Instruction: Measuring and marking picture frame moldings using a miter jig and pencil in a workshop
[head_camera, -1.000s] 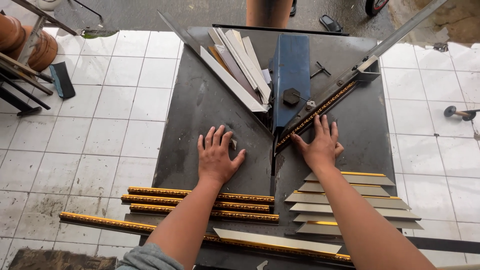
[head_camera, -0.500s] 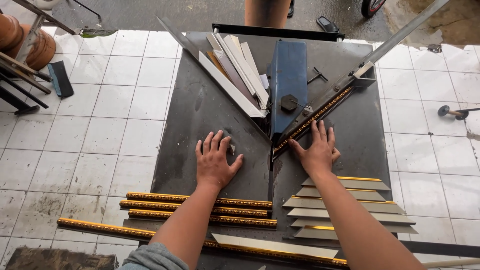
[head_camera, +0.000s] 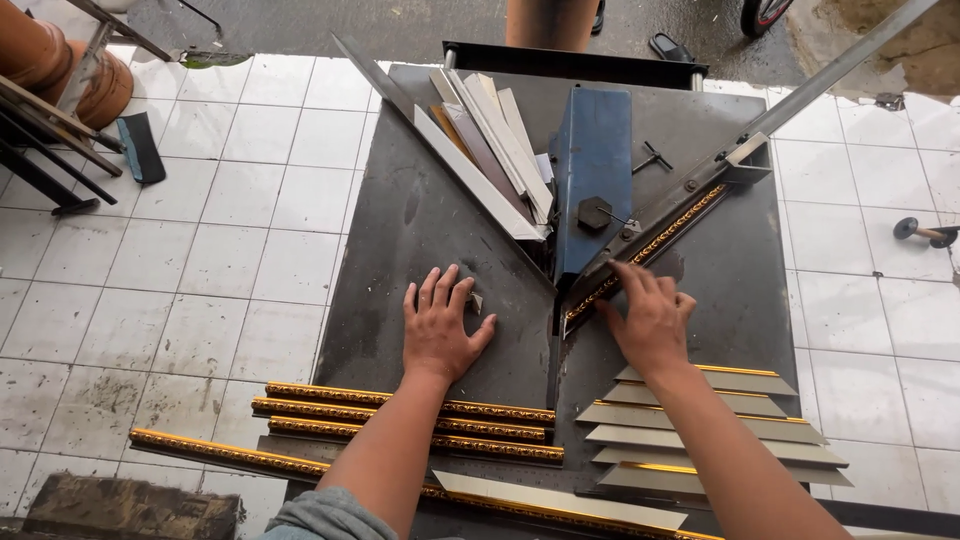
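Head view: gold moulding strip lies under right hand fingertips.

A dark metal desk stands on a white tiled floor. On the desk, a blue guard sits at the middle back, with pale strips fanned out to its left. A gold moulding lies slanted against a metal rail on the right. Along the near edge lie gold lengths on the left and mitred cut pieces stacked on the right. Both hands rest flat on the desk top.
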